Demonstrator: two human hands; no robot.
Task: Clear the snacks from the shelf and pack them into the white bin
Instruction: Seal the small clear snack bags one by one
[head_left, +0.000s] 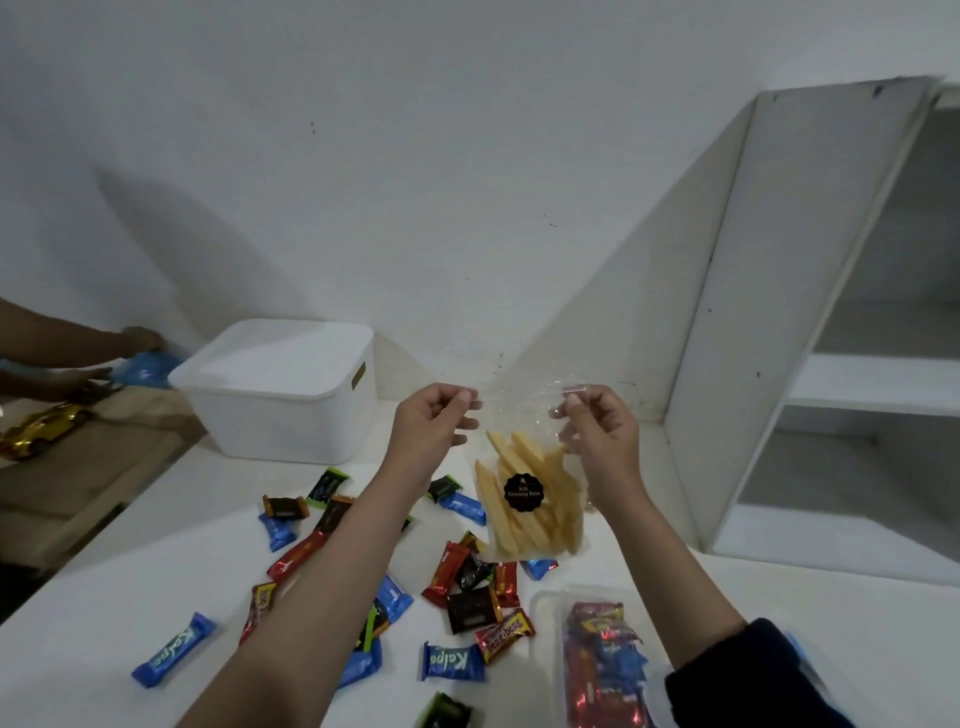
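Note:
A clear plastic bag of yellow snack sticks (530, 493) with a round black label hangs over the white table. My left hand (434, 428) pinches its top left corner and my right hand (597, 431) pinches its top right corner. The white bin (283, 392) stands at the back left of the table, its lid on. Several small wrapped candy bars (457, 587), blue, red, brown and green, lie scattered across the table under my arms. The white shelf unit (779, 312) rises on the right, and the shelves I can see hold nothing.
A clear container of red and blue wrapped snacks (602, 665) lies at the front right. Another person's hands (130, 358) hold something blue beyond the bin on the left. A gold toy car (41, 428) sits on a brown surface there.

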